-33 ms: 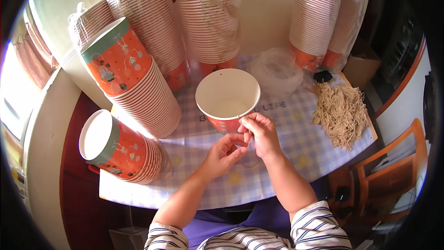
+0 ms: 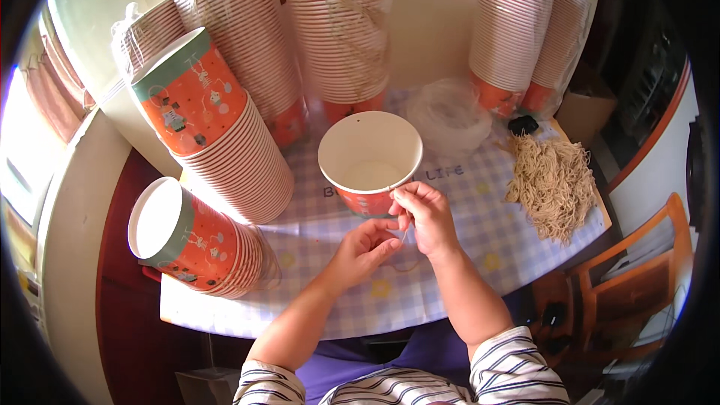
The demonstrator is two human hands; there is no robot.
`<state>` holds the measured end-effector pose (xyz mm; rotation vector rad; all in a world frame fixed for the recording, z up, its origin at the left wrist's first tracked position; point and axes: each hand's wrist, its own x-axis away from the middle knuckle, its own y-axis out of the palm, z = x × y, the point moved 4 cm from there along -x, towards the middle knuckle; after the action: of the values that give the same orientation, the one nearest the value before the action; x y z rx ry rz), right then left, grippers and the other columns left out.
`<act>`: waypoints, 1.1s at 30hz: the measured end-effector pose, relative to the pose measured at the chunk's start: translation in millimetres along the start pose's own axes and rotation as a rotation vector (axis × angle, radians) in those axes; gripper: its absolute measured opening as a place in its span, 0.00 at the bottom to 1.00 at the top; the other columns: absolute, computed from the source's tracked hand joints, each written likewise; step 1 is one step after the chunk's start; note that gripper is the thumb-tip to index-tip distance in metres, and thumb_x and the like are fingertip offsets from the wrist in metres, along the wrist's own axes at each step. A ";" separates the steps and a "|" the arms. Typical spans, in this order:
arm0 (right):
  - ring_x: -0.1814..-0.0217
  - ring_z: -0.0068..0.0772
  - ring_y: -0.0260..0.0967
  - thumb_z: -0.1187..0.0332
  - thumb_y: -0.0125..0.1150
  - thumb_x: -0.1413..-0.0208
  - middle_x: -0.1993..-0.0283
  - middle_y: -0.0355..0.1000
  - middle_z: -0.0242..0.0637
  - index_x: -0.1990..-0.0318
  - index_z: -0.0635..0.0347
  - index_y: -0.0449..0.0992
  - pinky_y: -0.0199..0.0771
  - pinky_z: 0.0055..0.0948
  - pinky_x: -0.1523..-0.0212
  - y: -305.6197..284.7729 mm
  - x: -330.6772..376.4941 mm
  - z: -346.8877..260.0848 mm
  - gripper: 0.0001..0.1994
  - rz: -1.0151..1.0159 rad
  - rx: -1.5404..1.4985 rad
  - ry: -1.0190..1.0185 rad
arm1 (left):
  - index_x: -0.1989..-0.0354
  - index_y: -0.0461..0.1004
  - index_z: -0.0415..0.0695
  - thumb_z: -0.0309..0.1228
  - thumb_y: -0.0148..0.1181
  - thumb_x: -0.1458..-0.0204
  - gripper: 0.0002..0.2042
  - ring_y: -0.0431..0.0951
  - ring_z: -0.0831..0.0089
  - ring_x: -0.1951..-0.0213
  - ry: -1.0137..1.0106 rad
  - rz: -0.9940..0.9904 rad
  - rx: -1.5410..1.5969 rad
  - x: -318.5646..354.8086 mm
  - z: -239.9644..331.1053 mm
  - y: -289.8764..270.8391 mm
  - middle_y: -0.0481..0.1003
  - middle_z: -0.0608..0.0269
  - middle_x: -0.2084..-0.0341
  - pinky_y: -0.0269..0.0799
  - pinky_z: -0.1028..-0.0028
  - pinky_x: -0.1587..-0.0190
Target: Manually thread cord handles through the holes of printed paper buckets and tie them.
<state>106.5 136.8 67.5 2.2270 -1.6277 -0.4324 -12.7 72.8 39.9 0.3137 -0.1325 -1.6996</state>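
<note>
An orange paper cup [image 2: 369, 163] with a white inside stands upright on the checked tablecloth [image 2: 480, 247], just in front of me. My right hand [image 2: 429, 216] is at the cup's near side, its fingers pinching a thin beige string [image 2: 407, 238] close to the rim. My left hand [image 2: 365, 247] is just below and to the left, fingers closed on the same string. The string hangs in a small loop onto the cloth between the two hands.
Two stacks of orange cups lie on their sides at the left [image 2: 225, 142] [image 2: 191, 244]. Tall wrapped cup stacks stand at the back [image 2: 337, 30] [image 2: 517, 30]. A clear plastic bag [image 2: 450, 114] and a pile of beige strings [image 2: 551, 180] lie at the right, near a wooden chair [image 2: 630, 285].
</note>
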 end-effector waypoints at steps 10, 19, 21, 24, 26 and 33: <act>0.83 0.21 0.60 0.70 0.55 0.45 0.78 0.70 0.34 0.67 0.62 0.74 0.59 0.20 0.81 -34.1 -13.4 -9.2 0.06 0.132 -0.263 0.033 | 0.64 0.76 0.39 0.31 0.57 0.43 0.08 0.65 0.89 0.76 -0.334 -0.229 -0.153 9.2 14.2 -23.0 0.72 0.77 0.77 0.60 0.85 0.75; 0.72 0.22 0.64 0.63 0.58 0.46 0.66 0.72 0.31 0.57 0.55 0.73 0.61 0.22 0.68 -75.1 -21.3 -17.4 0.11 0.358 -0.320 -0.031 | 0.67 0.77 0.41 0.32 0.60 0.45 0.07 0.69 0.89 0.75 -0.367 -0.205 -0.299 11.5 43.6 -69.4 0.74 0.74 0.77 0.62 0.86 0.75; 0.65 0.24 0.64 0.65 0.59 0.46 0.60 0.69 0.33 0.52 0.58 0.69 0.63 0.24 0.62 -67.3 -15.4 -27.7 0.15 0.489 -0.097 -0.211 | 0.66 0.77 0.41 0.32 0.61 0.46 0.07 0.68 0.88 0.76 -0.376 -0.152 -0.348 11.1 46.0 -71.4 0.74 0.73 0.78 0.62 0.85 0.76; 0.53 0.32 0.61 0.70 0.59 0.47 0.50 0.62 0.42 0.44 0.64 0.60 0.62 0.31 0.49 -46.3 3.7 -47.6 0.24 0.656 0.497 -0.710 | 0.66 0.78 0.41 0.32 0.61 0.46 0.07 0.67 0.87 0.77 -0.315 -0.108 -0.326 8.3 42.8 -66.8 0.73 0.73 0.79 0.62 0.84 0.77; 0.54 0.34 0.61 0.73 0.58 0.48 0.51 0.63 0.43 0.47 0.66 0.62 0.61 0.34 0.50 -21.1 21.0 -53.0 0.21 0.571 0.749 -1.030 | 0.66 0.77 0.41 0.32 0.60 0.45 0.07 0.68 0.87 0.77 -0.316 -0.135 -0.260 5.8 31.5 -65.3 0.72 0.73 0.79 0.62 0.84 0.77; 0.48 0.47 0.69 0.60 0.69 0.54 0.53 0.71 0.50 0.45 0.65 0.66 0.67 0.38 0.46 47.8 34.9 -3.9 0.30 -0.457 0.686 -0.399 | 0.59 0.75 0.40 0.30 0.57 0.43 0.08 0.68 0.87 0.72 -0.226 -0.213 -0.033 5.4 27.3 -44.7 0.73 0.73 0.73 0.64 0.84 0.72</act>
<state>77.9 90.4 91.0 3.2322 -1.6015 -0.5137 -63.7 72.0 53.4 0.1125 -0.2440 -1.9441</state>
